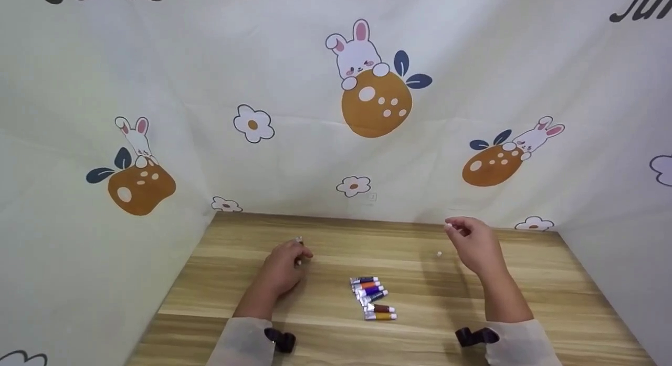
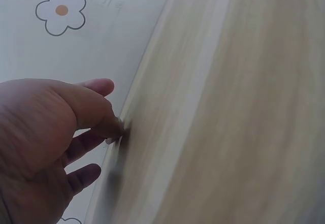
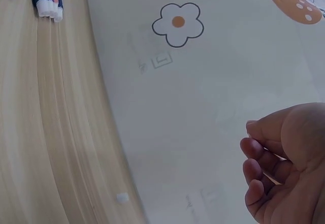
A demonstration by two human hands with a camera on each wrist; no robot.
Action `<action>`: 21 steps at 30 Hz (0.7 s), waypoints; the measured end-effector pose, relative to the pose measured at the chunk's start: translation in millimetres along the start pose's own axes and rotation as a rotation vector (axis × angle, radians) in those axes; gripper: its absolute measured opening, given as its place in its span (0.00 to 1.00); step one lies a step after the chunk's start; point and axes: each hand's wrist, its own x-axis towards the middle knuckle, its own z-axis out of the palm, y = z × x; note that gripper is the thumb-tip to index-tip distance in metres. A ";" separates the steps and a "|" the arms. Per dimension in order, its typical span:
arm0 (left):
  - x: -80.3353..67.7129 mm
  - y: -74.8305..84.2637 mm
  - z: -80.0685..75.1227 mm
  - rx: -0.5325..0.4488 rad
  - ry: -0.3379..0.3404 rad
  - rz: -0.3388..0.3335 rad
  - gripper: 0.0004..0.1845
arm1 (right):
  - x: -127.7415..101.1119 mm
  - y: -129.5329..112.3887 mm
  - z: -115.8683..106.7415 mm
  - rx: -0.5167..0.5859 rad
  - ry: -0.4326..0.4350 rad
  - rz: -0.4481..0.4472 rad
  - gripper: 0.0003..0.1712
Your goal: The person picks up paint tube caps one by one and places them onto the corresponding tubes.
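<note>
Bright even light, soft shadows, wrist views blurred

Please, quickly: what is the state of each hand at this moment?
Left hand: fingers curled, pinching a small tube on the table.
Right hand: raised, fingers pinching a small white piece.

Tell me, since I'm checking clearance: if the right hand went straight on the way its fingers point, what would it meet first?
The right hand points up and left toward the back; the way looks free until the printed cloth, though depth is unclear.
</note>
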 end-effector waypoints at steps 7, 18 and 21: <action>1.0 -0.2 -0.9 0.005 -0.005 -0.029 0.15 | -1.9 -3.5 1.1 -0.005 0.023 -0.040 0.19; 3.4 -2.8 1.2 -0.007 0.003 -0.084 0.12 | -2.3 -6.4 2.8 -0.013 0.001 -0.039 0.19; 3.9 -2.6 1.3 -0.016 0.006 -0.094 0.12 | -3.0 -7.7 2.7 -0.014 -0.002 -0.036 0.19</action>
